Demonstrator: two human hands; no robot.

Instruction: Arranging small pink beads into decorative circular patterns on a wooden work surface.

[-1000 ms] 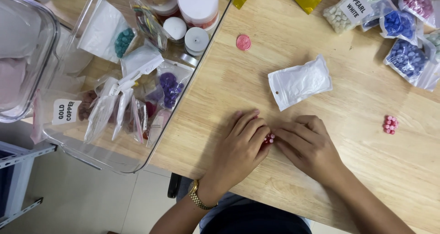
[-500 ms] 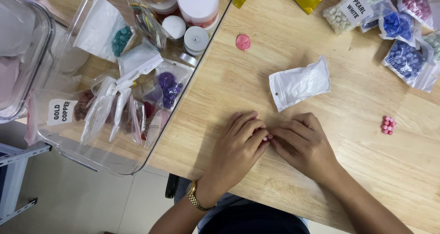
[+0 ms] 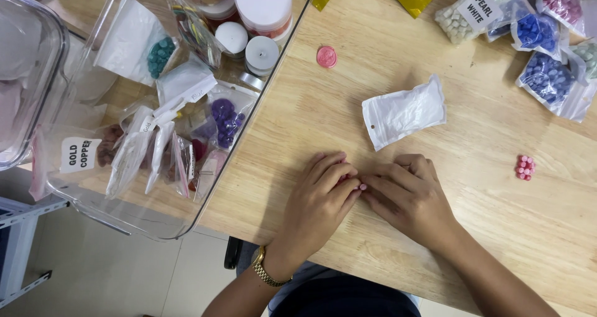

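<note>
Left hand (image 3: 320,196) and right hand (image 3: 410,196): palms down on the wooden table (image 3: 385,124), fingertips meeting, fingers curled as if corralling small pink beads (image 3: 362,186) between them; whether either actually pinches one I cannot tell. White pouch (image 3: 404,112) lies just beyond the hands; pink bead cluster (image 3: 525,167) sits apart, right of the right hand.

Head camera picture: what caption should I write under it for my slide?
Left hand and right hand meet fingertip to fingertip on a wooden table, below a white pouch and beside a clear box of bead bags.
</note>
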